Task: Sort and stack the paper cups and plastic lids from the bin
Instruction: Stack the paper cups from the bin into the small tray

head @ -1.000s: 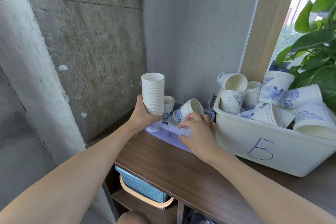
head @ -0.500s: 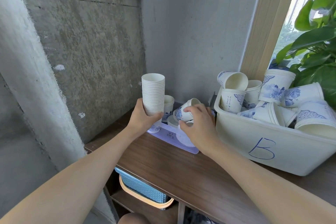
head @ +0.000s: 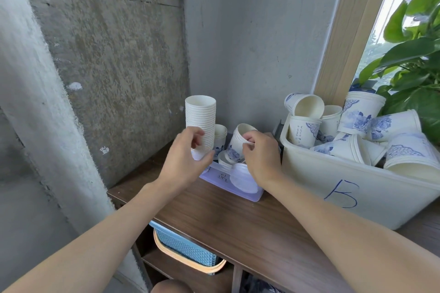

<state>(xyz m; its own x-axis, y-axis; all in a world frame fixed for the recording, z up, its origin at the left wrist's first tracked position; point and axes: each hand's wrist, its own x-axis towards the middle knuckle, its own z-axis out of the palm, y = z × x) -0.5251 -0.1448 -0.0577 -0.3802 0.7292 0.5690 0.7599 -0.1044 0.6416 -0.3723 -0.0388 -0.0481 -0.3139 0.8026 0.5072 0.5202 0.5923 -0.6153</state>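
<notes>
A tall stack of plain white paper cups [head: 200, 116] stands at the left end of a shallow lilac tray [head: 254, 195]. My left hand [head: 185, 162] grips the stack's base, thumb and fingers curled round it. To its right a tilted blue-flowered cup [head: 238, 143] leans in the tray, and my right hand [head: 260, 157] pinches it at the rim. White plastic lids [head: 241, 179] lie in the tray under my right hand. A cream bin marked "B" [head: 357, 188] at the right holds several flowered cups [head: 302, 131], some upright, some on their sides.
A small cup [head: 220, 133] stands behind the white stack. Concrete walls close in on the left and behind. A potted plant [head: 414, 59] leans over the bin. Below the wooden shelf top [head: 214, 216] sits a blue basket [head: 185, 252].
My right hand has lifted from the tray's front edge to the tilted flowered cup and taken its rim. My left hand has slid lower, to the white stack's base.
</notes>
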